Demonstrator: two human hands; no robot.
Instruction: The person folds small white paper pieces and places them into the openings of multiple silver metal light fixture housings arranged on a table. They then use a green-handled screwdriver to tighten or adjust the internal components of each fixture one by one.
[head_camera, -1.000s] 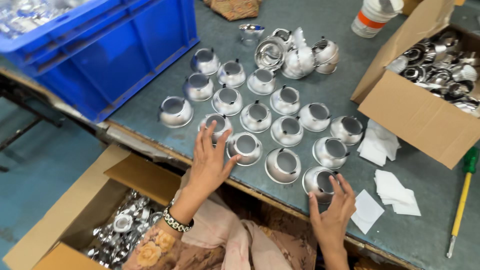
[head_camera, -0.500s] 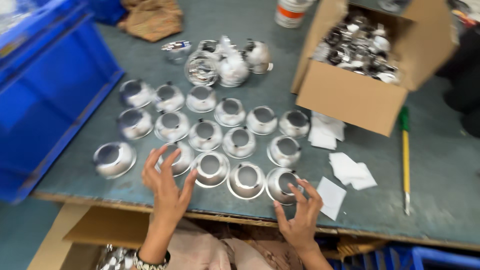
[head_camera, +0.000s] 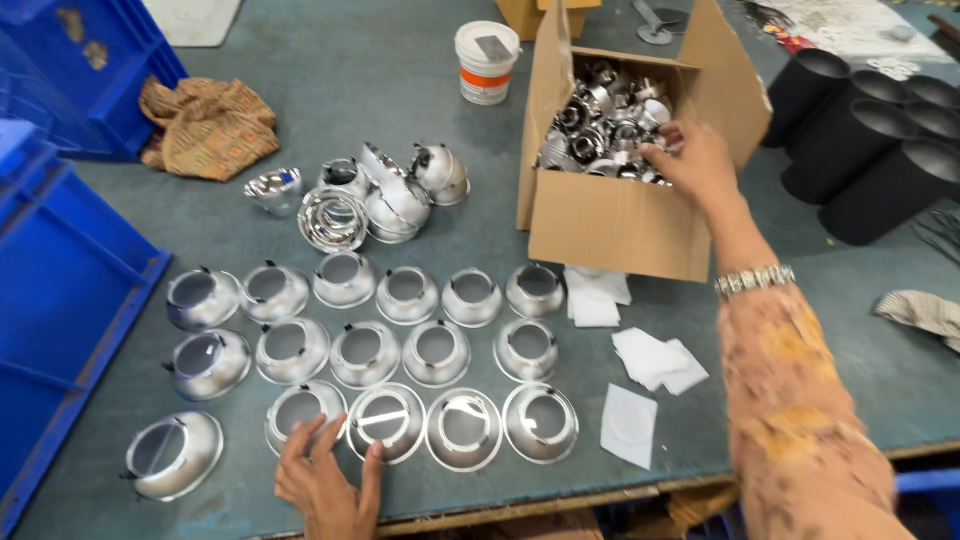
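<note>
One hand (head_camera: 690, 160) now in box (head_camera: 615, 225)

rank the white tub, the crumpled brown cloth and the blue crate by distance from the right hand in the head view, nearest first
From the right hand, inside the cardboard box:
1. White tub, just left of the box, at the back.
2. Crumpled brown cloth, far left at the back.
3. Blue crate, at the left edge.

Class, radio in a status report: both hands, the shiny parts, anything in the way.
Left hand open, resting by front-row reflector. Right hand inside carton, on loose reflectors. Nothing in the way.
</note>
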